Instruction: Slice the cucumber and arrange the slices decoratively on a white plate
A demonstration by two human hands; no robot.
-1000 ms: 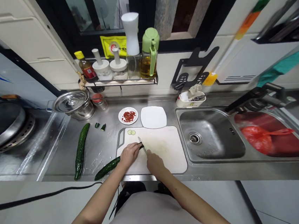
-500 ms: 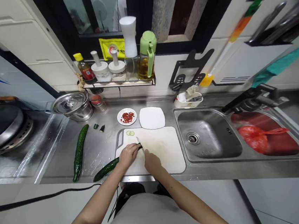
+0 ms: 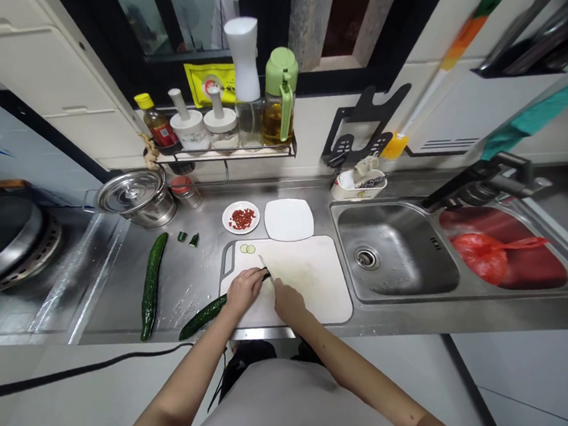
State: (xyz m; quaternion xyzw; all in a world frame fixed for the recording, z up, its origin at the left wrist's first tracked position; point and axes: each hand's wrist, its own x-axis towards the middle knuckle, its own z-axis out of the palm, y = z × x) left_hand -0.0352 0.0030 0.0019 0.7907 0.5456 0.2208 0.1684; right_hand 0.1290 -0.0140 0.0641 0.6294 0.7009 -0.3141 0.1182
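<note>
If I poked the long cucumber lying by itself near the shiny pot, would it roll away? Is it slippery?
The cucumber might roll a little because its body looks rounded, but its slight curve would probably make it wobble. Its skin shines as if wet, so it may feel slippery on the smooth metal counter.

Dark-framed window (image 3: 268,0) above steel counter (image 3: 114,283); pale wall (image 3: 309,122) below window (white panels (image 3: 14,78) to left).
</note>
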